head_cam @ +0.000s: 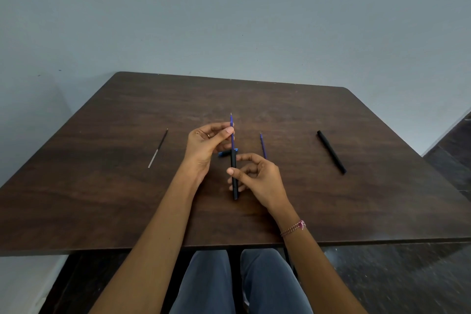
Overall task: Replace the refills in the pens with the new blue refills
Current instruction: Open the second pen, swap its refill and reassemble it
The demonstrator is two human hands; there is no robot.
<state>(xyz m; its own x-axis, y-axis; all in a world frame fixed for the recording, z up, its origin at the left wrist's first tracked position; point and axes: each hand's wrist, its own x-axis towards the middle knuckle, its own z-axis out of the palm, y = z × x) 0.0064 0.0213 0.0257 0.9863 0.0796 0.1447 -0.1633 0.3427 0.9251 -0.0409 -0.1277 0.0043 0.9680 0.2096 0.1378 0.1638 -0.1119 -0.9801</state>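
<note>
My left hand (207, 144) pinches a blue refill (231, 125) near its tip; the refill's lower end runs into the open top of a black pen barrel (234, 178). My right hand (254, 176) grips that barrel at its middle, holding it upright over the table. A second blue refill (263, 146) lies on the table just right of my hands. A small blue cap piece (225, 153) lies behind the barrel. A whole black pen (331, 152) lies at the right. An old dark-and-clear refill (158, 148) lies at the left.
The dark wooden table (127, 199) stands against a pale blue wall. My knees in grey trousers (239, 283) show below its front edge. The floor drops away at the right side.
</note>
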